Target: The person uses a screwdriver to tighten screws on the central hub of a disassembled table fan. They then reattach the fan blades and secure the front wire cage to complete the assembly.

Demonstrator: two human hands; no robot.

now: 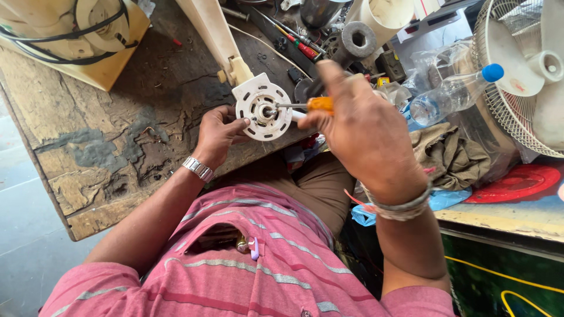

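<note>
My left hand (218, 132) grips the edge of a round white plastic fan part (260, 104) joined to a cream arm (211, 29), over the worn wooden workbench (117, 135). My right hand (359, 126) is closed around an orange-handled screwdriver (320, 105). Its metal shaft points left, with the tip set into the hub of the white part. A metal watch sits on my left wrist, and thread bands circle my right wrist.
A clear plastic bottle with a blue cap (452, 94) lies to the right, beside a white fan grille (529, 76). Crumpled cloth (449, 155), a red lid (517, 183), loose screwdrivers (294, 41) and a cream housing with black cable (70, 35) surround the bench.
</note>
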